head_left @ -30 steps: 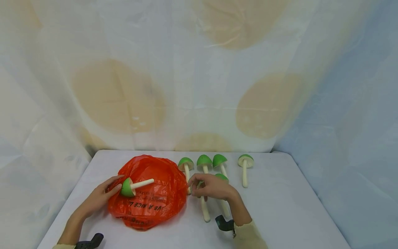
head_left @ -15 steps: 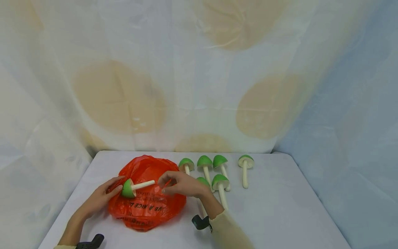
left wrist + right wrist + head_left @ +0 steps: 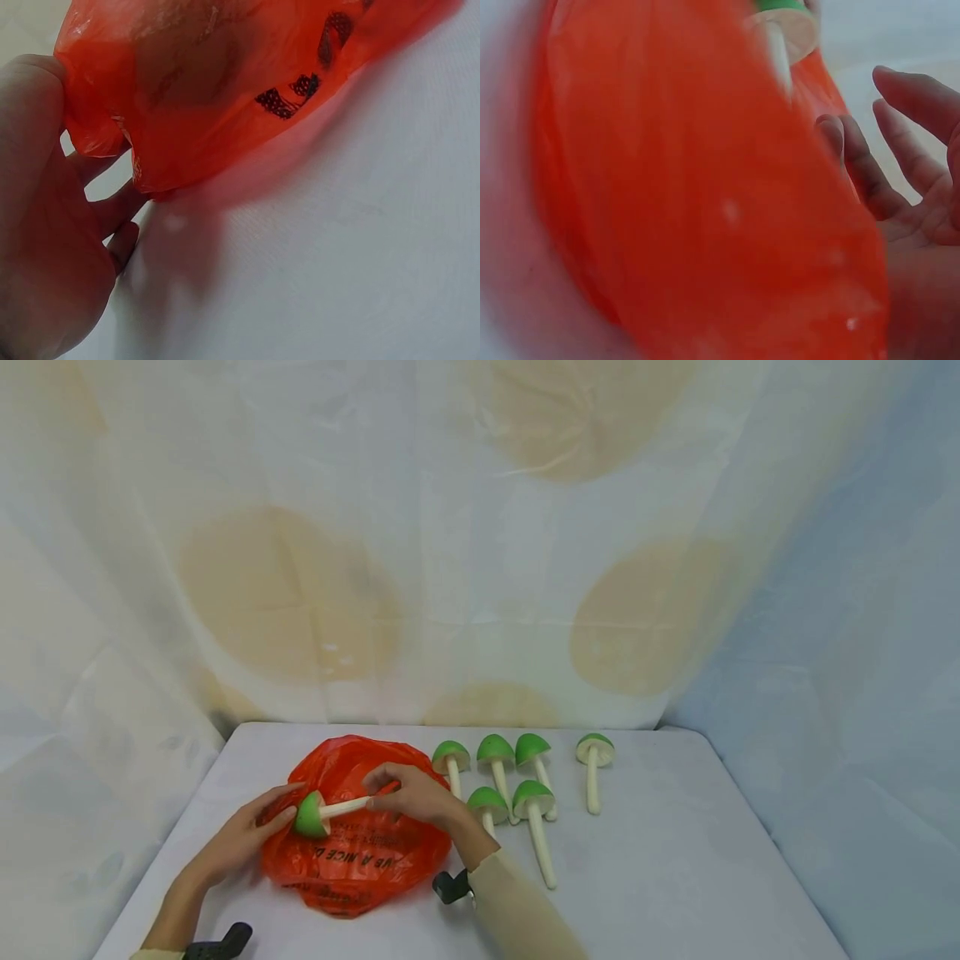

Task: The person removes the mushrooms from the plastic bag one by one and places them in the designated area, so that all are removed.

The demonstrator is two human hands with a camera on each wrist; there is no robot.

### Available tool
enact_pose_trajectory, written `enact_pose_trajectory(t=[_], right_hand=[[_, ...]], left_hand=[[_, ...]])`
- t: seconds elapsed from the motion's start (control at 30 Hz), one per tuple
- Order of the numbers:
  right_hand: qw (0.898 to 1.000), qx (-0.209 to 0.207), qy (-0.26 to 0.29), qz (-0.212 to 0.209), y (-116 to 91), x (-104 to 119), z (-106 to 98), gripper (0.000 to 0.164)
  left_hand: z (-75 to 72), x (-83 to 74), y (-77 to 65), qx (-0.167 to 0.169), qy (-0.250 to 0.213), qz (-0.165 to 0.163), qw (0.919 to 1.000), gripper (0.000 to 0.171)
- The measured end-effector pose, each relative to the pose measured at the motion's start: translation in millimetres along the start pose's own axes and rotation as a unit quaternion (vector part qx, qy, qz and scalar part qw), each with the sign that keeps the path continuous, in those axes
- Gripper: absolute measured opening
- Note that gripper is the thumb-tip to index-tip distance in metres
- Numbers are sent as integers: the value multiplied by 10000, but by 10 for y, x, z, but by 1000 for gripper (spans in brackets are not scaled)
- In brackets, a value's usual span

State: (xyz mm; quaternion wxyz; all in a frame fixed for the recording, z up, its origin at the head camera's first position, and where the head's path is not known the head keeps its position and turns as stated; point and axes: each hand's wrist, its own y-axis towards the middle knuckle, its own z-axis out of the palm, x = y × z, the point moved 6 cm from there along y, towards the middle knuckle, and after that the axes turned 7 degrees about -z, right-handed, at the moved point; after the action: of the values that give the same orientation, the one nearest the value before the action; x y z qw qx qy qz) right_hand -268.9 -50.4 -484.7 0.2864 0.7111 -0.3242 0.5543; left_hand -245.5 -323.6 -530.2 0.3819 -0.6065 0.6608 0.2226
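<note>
A red plastic bag (image 3: 352, 852) with black print lies on the left half of the table. On top of it, or at its mouth, a toy-like mushroom (image 3: 310, 816) with a green cap and white stem lies sideways, stem pointing right. My left hand (image 3: 236, 837) grips the bag's left edge, thumb tip beside the green cap. In the left wrist view its fingers (image 3: 120, 206) reach behind the red film. My right hand (image 3: 416, 797) hovers over the bag near the stem's end. Seen from the right wrist, its fingers (image 3: 866, 169) are spread, apart from the mushroom's stem (image 3: 778, 56).
Several more green-capped mushrooms lie right of the bag, two nearer ones (image 3: 534, 795) in front of a back row (image 3: 495, 749). One mushroom (image 3: 594, 750) lies apart farther right. White sheets with tan spots hang behind the white table (image 3: 675, 860).
My right hand has moved left from the loose mushrooms to above the bag, uncovering the nearer ones. The left hand, bag and sideways mushroom have barely shifted.
</note>
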Motion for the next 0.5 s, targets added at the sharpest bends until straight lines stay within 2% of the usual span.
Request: enact_pose_trajectory(t=[0.23, 0.5], right_hand=[[9976, -64, -633, 283, 68, -161, -4, 32], [9937, 328, -991, 410, 101, -295, 39, 39]], left_hand=[[-7, 6, -6, 64, -92, -51, 9999, 58], [1, 15, -1, 74, -106, -41, 9999, 57]])
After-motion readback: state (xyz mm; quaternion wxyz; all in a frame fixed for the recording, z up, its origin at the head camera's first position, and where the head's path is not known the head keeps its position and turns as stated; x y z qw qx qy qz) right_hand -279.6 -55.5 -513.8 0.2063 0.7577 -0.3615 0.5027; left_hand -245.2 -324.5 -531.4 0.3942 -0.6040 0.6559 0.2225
